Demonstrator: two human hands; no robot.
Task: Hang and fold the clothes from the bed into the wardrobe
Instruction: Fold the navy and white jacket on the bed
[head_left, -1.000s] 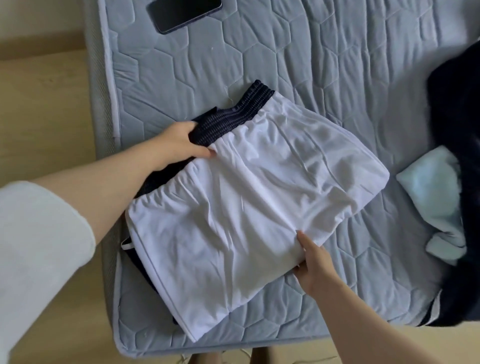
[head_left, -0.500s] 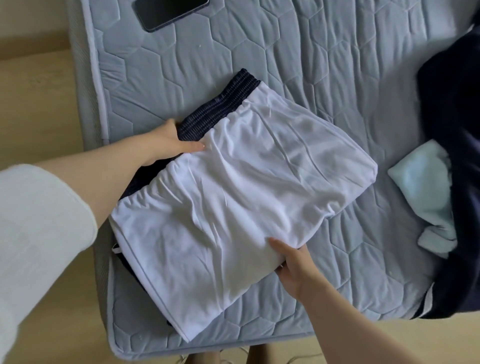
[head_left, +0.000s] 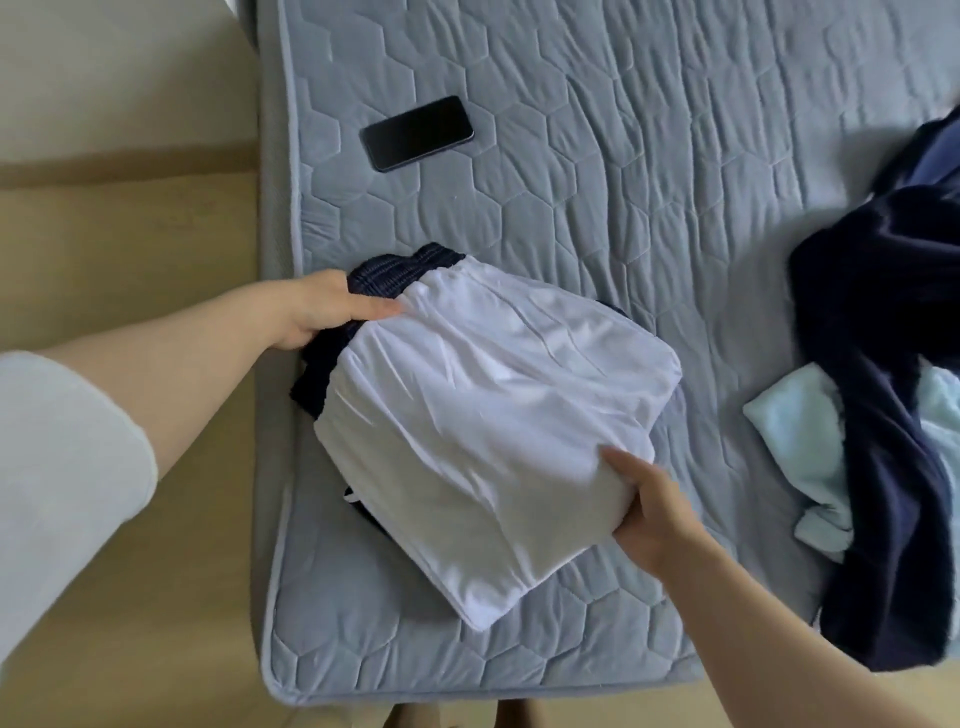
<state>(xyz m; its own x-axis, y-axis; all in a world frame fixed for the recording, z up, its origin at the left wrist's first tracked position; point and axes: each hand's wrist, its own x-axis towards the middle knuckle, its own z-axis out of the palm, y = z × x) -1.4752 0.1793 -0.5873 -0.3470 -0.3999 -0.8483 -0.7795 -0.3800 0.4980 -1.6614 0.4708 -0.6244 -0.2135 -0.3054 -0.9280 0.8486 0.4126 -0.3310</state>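
Observation:
A folded stack of clothes lies near the bed's left front corner: a white garment (head_left: 483, 415) on top of a dark navy one with a ribbed waistband (head_left: 400, 270). My left hand (head_left: 327, 312) grips the stack's far left side, thumb on top at the waistband. My right hand (head_left: 649, 504) grips the near right edge of the white garment, thumb on top and fingers underneath. The stack bulges upward between both hands.
The grey quilted mattress (head_left: 623, 182) fills the view. A black phone (head_left: 417, 133) lies on it at the back left. A dark navy garment (head_left: 893, 415) and a pale blue cloth (head_left: 795, 421) lie heaped at the right. Wooden floor (head_left: 130, 234) is on the left.
Both hands have closed in on the stack and pushed it together, so it looks more compact and bunched. The view has tilted, bringing the whole phone into sight.

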